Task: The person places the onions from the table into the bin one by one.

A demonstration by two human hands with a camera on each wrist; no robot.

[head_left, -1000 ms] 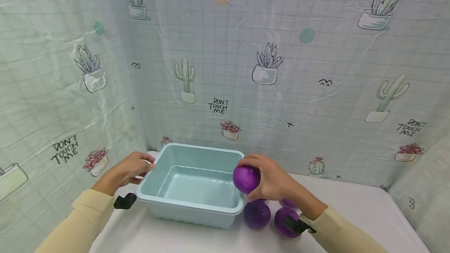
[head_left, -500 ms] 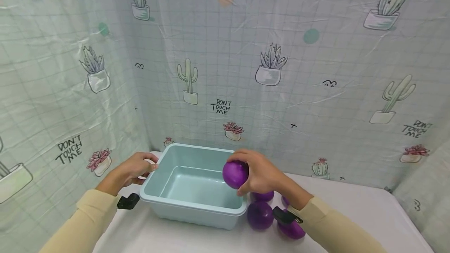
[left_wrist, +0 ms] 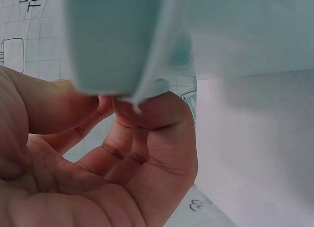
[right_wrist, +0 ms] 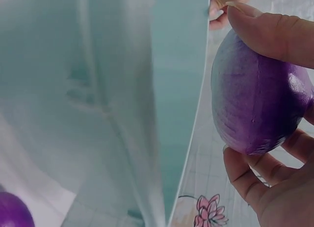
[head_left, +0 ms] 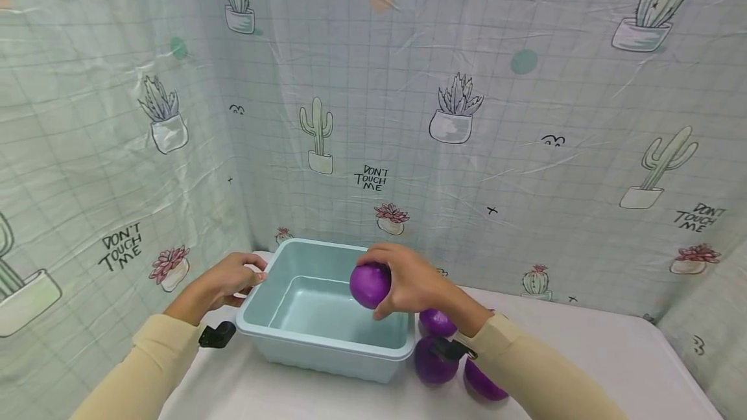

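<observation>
My left hand [head_left: 229, 279] grips the left rim of a pale blue plastic basin [head_left: 327, 340]; in the left wrist view the thumb and curled fingers [left_wrist: 162, 138] pinch the basin's edge. My right hand [head_left: 411, 282] holds a round, glossy purple onion [head_left: 367, 286] over the right part of the basin, above its bottom. Up close in the right wrist view, the onion [right_wrist: 257, 97] shows fine lines down its skin, with the thumb on one side and fingertips on the other. The inside of the basin shows only its bare bottom.
Several more purple onions lie on the white table [head_left: 560, 349], just right of the basin: one behind [head_left: 438, 321], a darker onion [head_left: 433, 365] by the corner, another onion [head_left: 486, 382] partly under the right sleeve. A cactus-print curtain [head_left: 373, 115] hangs behind and at both sides.
My right hand has carried the onion leftward, from beside the basin's right rim to over its inside. The left hand keeps its hold on the rim.
</observation>
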